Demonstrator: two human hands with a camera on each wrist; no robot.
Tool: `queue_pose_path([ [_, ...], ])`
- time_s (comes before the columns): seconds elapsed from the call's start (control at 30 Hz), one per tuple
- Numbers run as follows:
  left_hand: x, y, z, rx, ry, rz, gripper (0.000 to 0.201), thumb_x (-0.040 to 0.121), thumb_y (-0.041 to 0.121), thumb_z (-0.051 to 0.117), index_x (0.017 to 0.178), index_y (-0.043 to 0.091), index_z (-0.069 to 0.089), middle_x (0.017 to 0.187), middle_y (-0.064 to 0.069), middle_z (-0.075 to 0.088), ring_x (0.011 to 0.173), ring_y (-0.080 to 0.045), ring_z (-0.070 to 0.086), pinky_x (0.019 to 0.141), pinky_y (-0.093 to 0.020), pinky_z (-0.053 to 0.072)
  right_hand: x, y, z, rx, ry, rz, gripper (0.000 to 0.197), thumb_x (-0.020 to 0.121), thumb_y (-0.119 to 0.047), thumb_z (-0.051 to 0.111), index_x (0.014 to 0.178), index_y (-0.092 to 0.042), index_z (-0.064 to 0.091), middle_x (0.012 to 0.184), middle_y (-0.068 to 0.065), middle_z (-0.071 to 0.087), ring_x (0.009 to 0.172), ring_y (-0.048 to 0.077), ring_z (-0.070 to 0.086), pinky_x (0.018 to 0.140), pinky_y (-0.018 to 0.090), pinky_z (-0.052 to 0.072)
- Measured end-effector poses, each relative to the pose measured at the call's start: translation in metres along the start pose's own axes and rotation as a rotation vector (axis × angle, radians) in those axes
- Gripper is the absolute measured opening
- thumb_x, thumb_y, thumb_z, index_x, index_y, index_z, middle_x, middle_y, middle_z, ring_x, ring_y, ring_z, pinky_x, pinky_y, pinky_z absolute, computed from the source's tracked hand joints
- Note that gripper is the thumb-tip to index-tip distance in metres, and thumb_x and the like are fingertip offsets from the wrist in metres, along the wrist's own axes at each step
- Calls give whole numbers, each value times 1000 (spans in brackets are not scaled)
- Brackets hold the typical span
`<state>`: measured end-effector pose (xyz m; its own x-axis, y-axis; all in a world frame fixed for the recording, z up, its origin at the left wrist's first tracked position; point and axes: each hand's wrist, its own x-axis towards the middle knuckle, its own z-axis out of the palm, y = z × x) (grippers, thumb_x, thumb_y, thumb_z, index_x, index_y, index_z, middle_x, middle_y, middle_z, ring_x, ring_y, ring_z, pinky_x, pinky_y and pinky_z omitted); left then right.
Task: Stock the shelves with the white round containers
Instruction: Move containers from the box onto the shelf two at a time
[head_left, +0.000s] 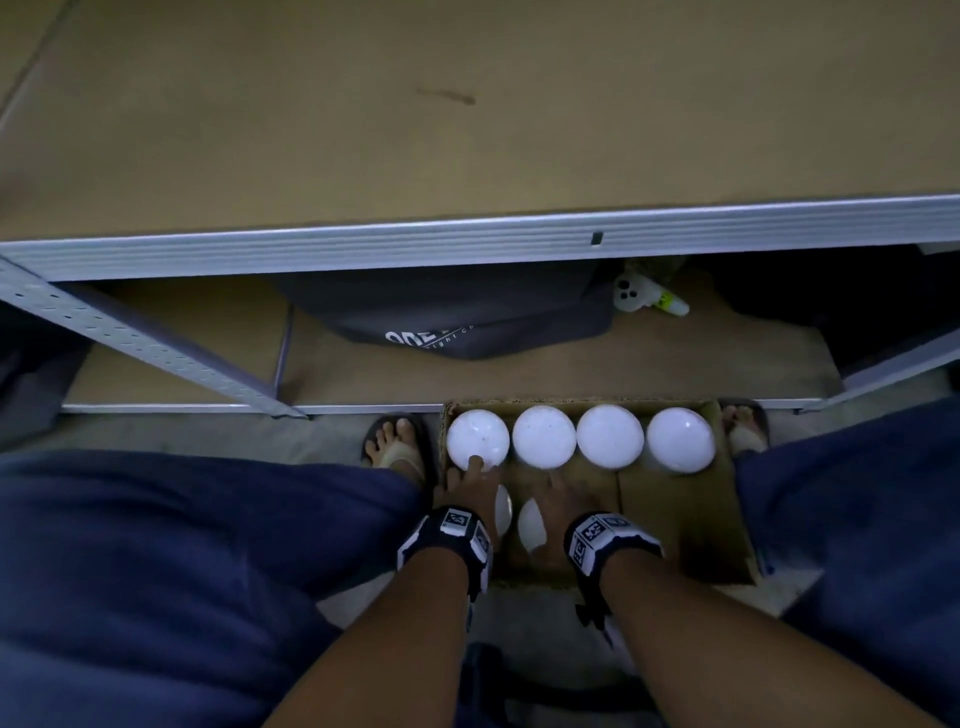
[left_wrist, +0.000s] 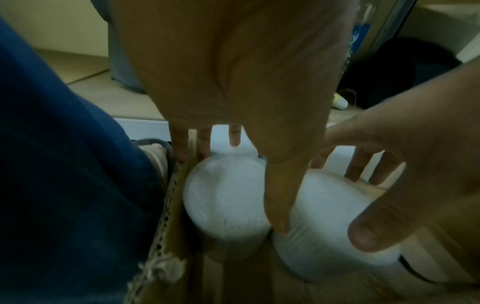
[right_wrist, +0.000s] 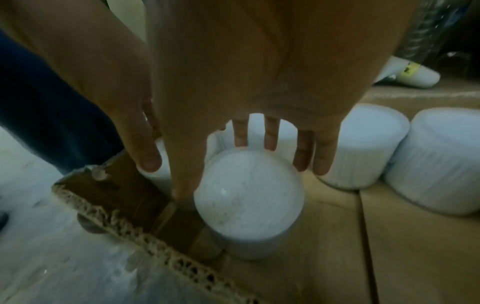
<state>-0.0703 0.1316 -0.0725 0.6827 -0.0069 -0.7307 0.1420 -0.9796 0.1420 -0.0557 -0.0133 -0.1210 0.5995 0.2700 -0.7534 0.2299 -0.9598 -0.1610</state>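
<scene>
The landmark is the cardboard box (head_left: 675, 499), open on the floor in front of the shelf (head_left: 467, 244), between the person's sandalled feet.

At the box's left wall, the left hand (head_left: 467, 493) reaches down over the near-left container (left_wrist: 226, 197). Its fingers are spread and pointing down around the white lid, the thumb (left_wrist: 279, 205) dropped into the gap beside the next container; whether the grip has closed cannot be told.

Just right of it, still in the box's near-left part, the right hand (head_left: 558, 499) hangs over the second near container (right_wrist: 249, 193), fingers splayed and straight beyond the lid's far edge, thumb (right_wrist: 182, 164) down at its left side. No firm hold shows here either.

Along the box's far wall stands a row of four upright white containers (head_left: 610, 436), touching or nearly touching one another. The right half of the box's floor is bare cardboard.

Beyond the box, on the lower shelf board, lies a dark bag (head_left: 467, 322) with white lettering, and to the right of it a small white device (head_left: 631, 299). The top shelf board above the box is plain brown.
</scene>
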Motion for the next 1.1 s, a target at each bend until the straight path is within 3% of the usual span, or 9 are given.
queue_pose_path([
  [0.1, 9, 5, 6, 65, 56, -62, 84, 51, 39, 85, 128, 31, 54, 135, -10, 49, 113, -39, 56, 90, -51, 50, -2, -13, -2, -16, 32, 5, 71, 91, -32, 60, 149, -10, 27, 154, 18, 25, 141, 35, 30, 116, 45, 28],
  [0.17, 24, 1, 23, 65, 116, -106, 72, 24, 39, 86, 94, 34, 72, 107, -3, 68, 66, -28, 64, 60, -36, 53, 10, -20, 6, -82, -4, 20, 86, 60, -52, 83, 126, -4, 58, 131, 21, 53, 120, 35, 56, 101, 46, 46],
  [0.27, 33, -1, 40, 127, 219, -82, 55, 27, 30, 83, 82, 31, 73, 107, -1, 70, 52, -23, 57, 55, -30, 47, 54, -8, 61, 83, 117, 4, 66, 14, -42, 93, 71, -16, 72, 75, 7, 64, 59, 24, 66, 55, 37, 56],
  [0.4, 30, -2, 36, 107, 167, -45, 61, 20, 32, 82, 81, 31, 71, 108, -3, 69, 53, -23, 58, 53, -33, 49, 25, -15, 22, -28, -61, 13, 79, 67, -47, 78, 133, -15, 47, 135, 14, 47, 121, 33, 51, 104, 48, 41],
  [0.53, 12, 7, 13, 91, 117, -63, 78, 35, 38, 85, 111, 31, 65, 122, -8, 57, 77, -31, 62, 69, -41, 52, -3, -12, -16, 154, 48, 33, 64, 91, -38, 55, 146, -19, 29, 153, 10, 27, 141, 31, 29, 118, 44, 23],
  [0.63, 2, 11, -2, 26, 41, -44, 84, 72, 35, 72, 143, 31, 26, 146, -7, 22, 125, -39, 38, 96, -52, 43, -22, 0, -40, 144, 122, -39, 62, 88, -38, 57, 144, -23, 33, 150, 9, 30, 139, 31, 30, 117, 42, 22],
  [0.77, -12, 18, -31, -68, -22, -30, 86, 71, 38, 72, 141, 31, 23, 149, -5, 18, 139, -39, 20, 105, -58, 37, -45, 6, -79, 59, -22, -41, 71, 76, -39, 66, 138, -27, 33, 143, 7, 28, 129, 38, 36, 102, 50, 37],
  [0.87, -25, 27, -61, -45, -25, 0, 87, 71, 38, 70, 145, 24, 25, 152, -8, 20, 142, -35, 17, 113, -53, 28, -63, 3, -113, 74, 8, -56, 80, 60, -43, 73, 130, -33, 33, 138, 1, 31, 128, 33, 38, 94, 48, 46],
  [1.1, -67, 41, -138, -163, 189, 58, 83, 60, 33, 82, 130, 18, 41, 130, -3, 39, 123, -30, 45, 100, -40, 45, -104, 4, -180, 124, 141, -77, 95, 57, -40, 82, 137, -20, 36, 142, 4, 43, 128, 27, 45, 100, 37, 43],
])
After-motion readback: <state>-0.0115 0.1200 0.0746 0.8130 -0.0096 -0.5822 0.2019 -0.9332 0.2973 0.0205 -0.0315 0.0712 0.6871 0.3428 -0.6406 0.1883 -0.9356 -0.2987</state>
